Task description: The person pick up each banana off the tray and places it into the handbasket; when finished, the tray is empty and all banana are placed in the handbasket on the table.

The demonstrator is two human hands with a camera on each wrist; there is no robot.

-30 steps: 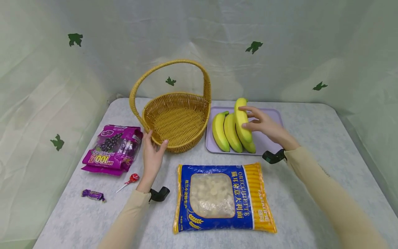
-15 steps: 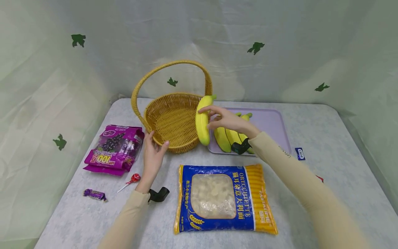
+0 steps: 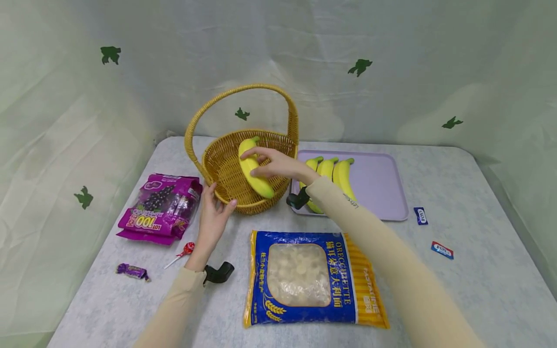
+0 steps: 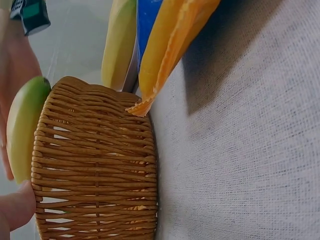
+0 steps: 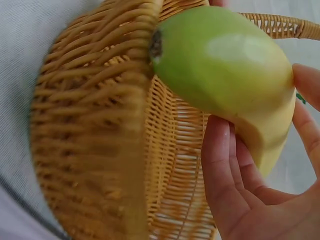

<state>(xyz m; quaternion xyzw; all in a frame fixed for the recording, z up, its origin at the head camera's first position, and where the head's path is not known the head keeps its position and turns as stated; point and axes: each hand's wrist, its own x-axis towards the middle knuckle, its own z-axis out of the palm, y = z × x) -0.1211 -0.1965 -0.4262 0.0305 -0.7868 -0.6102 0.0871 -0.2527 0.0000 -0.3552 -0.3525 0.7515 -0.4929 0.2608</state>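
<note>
Over the wicker basket, my right hand pinches a yellow banana between thumb and fingers. In the right wrist view the banana's green end lies close over the basket rim; I cannot tell whether it touches. My left hand rests at the basket's near left rim, thumb and fingers spread apart. The left thumb meets the rim in the left wrist view. Beside the basket, several bananas lie on a lilac tray, partly hidden by the right arm.
A pasta bag lies at the front middle of the table. Left of the basket are a purple candy bag, a red lollipop and a purple wrapped candy. Small blue and red packets lie at the right.
My right hand has carried the banana leftward from the tray to over the basket. The banana has tilted on the way. My left hand has stayed at the basket rim.
</note>
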